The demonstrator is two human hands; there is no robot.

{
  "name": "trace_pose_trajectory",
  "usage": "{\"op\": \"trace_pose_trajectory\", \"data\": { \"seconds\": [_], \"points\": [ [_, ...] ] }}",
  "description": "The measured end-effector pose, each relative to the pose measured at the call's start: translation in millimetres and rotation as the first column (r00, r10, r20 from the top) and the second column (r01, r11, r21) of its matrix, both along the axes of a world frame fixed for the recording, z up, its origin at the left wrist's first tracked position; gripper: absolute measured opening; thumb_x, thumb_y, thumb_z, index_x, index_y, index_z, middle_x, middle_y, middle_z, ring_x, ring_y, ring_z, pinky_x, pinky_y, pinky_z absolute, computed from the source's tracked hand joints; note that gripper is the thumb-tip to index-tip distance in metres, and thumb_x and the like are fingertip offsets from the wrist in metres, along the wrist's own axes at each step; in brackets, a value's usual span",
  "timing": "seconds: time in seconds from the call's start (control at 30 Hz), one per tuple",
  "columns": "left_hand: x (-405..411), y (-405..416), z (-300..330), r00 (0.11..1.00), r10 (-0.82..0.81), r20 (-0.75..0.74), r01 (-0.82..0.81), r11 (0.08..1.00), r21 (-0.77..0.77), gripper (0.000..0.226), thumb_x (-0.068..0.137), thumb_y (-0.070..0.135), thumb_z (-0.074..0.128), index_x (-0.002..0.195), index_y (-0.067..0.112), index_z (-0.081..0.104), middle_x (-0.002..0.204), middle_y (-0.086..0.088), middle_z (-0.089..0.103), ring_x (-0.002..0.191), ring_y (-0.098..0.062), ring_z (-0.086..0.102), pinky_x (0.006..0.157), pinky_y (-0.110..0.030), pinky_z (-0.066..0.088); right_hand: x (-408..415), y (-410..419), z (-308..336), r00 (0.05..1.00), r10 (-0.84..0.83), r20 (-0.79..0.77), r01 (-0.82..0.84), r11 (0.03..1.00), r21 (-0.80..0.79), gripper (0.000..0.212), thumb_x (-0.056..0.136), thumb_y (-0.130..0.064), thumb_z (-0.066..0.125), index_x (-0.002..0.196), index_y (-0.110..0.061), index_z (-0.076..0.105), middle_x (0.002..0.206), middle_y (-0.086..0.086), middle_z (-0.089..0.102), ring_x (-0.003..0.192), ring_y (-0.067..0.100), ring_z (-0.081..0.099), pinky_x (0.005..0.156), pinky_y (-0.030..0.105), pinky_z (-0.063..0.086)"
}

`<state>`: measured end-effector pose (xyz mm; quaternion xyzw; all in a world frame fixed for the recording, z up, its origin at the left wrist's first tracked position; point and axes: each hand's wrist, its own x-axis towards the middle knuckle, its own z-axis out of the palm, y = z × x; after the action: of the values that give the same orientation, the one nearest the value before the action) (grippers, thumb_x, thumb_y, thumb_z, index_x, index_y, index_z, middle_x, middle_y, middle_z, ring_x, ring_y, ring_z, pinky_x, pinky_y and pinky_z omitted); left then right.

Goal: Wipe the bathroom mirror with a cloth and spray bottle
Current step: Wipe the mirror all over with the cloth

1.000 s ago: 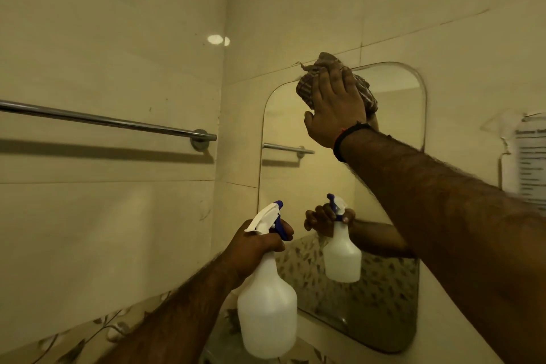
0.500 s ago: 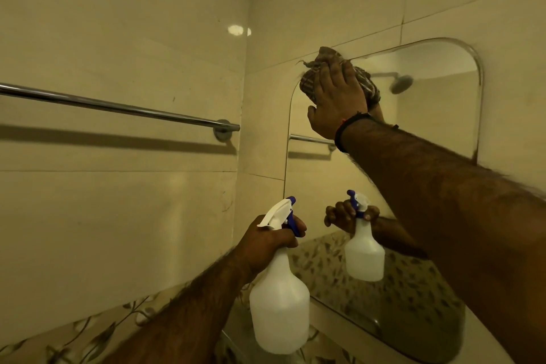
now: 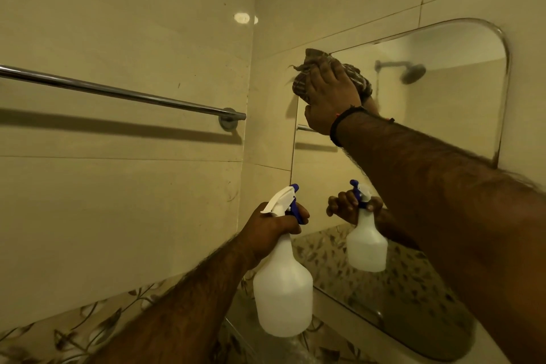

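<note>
**Cloth Up High on the Mirror**

The mirror (image 3: 428,133) hangs on the tiled wall, and it is the thing to look from. At the mirror's top left corner, the person's right hand (image 3: 331,97) lies flat with its fingers spread over a bunched-up striped cloth (image 3: 304,80) — the hand pushes the cloth against the glass, and part of the cloth hangs past the mirror's edge onto the wall. A dark band (image 3: 339,124) goes around that wrist.

Lower down, just to the left of the mirror's bottom half, the left hand (image 3: 274,224) has its grip closed tight around the neck of a white spray bottle (image 3: 283,289). The bottle stands upright in the air, not touching the glass. Its blue and white nozzle points up toward the mirror.

In the mirror you can see the bottle again, and a shower head (image 3: 413,74) too.

Left of the mirror, on the side wall, is a shiny towel bar (image 3: 118,91).
</note>
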<state>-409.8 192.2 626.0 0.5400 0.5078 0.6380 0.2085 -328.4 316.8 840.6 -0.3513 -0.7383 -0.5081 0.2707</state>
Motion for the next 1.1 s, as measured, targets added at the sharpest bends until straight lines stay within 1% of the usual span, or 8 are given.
{"op": "trace_pose_trajectory", "data": {
  "seconds": [0.17,0.23,0.4,0.53,0.67,0.77,0.9,1.1],
  "points": [
    [1.5,1.6,-1.0,1.0,0.003,-0.012,-0.003,1.0,0.006,0.025,0.059,0.021,0.064,0.078,0.034,0.072,0.089,0.004,0.073,0.087,-0.02,0.064,0.075,-0.032,0.055,-5.9,1.5,-14.0,0.996,0.009,0.089,-0.009,1.0,-0.002,0.064,0.094,-0.032,0.034,0.153,-0.009,0.022,0.161,0.013,0.02,0.15,0.032,0.01,0.122,0.049,0.007],
    [2.6,1.8,-3.1,1.0,0.004,-0.013,-0.004,1.0,0.009,0.027,0.059,0.022,0.063,0.085,0.029,0.069,0.096,-0.003,0.071,0.092,-0.023,0.063,0.076,-0.033,0.054,-8.2,3.1,-24.5,0.993,0.018,0.12,-0.017,1.0,-0.006,0.063,0.095,-0.032,0.032,0.153,-0.011,0.022,0.162,0.011,0.019,0.15,0.03,0.009,0.122,0.048,0.004],
    [4.3,-2.0,-8.4,1.0,0.006,-0.019,-0.006,1.0,-0.001,0.027,0.06,0.021,0.064,0.086,0.026,0.07,0.1,-0.006,0.072,0.099,-0.029,0.064,0.083,-0.038,0.054,-12.6,5.9,-54.7,0.984,0.074,0.162,-0.068,0.997,-0.043,0.062,0.095,-0.031,0.032,0.153,-0.012,0.024,0.162,0.01,0.02,0.15,0.029,0.01,0.123,0.047,0.005],
    [6.3,-7.6,-11.7,1.0,0.013,-0.024,-0.013,1.0,-0.005,0.023,0.06,0.021,0.063,0.077,0.032,0.072,0.097,-0.005,0.072,0.096,-0.028,0.064,0.086,-0.042,0.053,-14.0,8.6,-85.4,0.975,0.092,0.2,-0.079,0.994,-0.074,0.06,0.096,-0.03,0.034,0.153,-0.014,0.026,0.161,0.009,0.021,0.15,0.03,0.01,0.122,0.049,0.006],
    [8.3,-13.6,-20.1,0.999,0.022,-0.034,-0.023,1.0,-0.014,0.023,0.06,0.021,0.061,0.08,0.027,0.071,0.098,-0.01,0.072,0.096,-0.031,0.063,0.087,-0.044,0.053,-14.0,9.3,-117.8,0.965,0.127,0.231,-0.101,0.988,-0.121,0.06,0.095,-0.029,0.036,0.152,-0.015,0.026,0.161,0.009,0.021,0.15,0.029,0.01,0.122,0.049,0.007],
    [9.5,-19.7,-28.0,1.0,0.023,-0.011,-0.023,0.999,-0.037,0.022,0.06,0.02,0.061,0.076,0.03,0.073,0.086,0.001,0.073,0.086,-0.018,0.064,0.078,-0.035,0.054,-13.4,9.6,-143.3,0.958,0.149,0.246,-0.114,0.982,-0.149,0.061,0.094,-0.028,0.038,0.153,-0.015,0.025,0.161,0.009,0.021,0.15,0.028,0.009,0.122,0.049,0.005],
    [11.1,-28.6,-39.0,1.0,0.001,-0.003,-0.001,0.997,-0.076,0.037,0.062,0.018,0.061,0.069,0.053,0.071,0.071,0.019,0.071,0.067,0.005,0.066,0.067,-0.027,0.048,-10.8,10.5,-175.8,0.945,0.147,0.293,-0.099,0.98,-0.174,0.063,0.094,-0.027,0.036,0.154,-0.016,0.019,0.163,0.008,0.014,0.151,0.028,0.003,0.123,0.049,0.002],
    [10.8,-35.7,-58.6,1.0,0.015,0.027,-0.012,0.994,-0.104,0.028,0.062,0.016,0.061,0.075,0.037,0.074,0.071,0.014,0.071,0.065,0.004,0.065,0.061,-0.019,0.05,-6.1,6.9,-222.3,0.921,0.158,0.356,-0.078,0.971,-0.227,0.061,0.097,-0.028,0.033,0.154,-0.016,0.016,0.164,0.008,0.011,0.151,0.028,0.0,0.122,0.048,-0.002]
  ]
}}
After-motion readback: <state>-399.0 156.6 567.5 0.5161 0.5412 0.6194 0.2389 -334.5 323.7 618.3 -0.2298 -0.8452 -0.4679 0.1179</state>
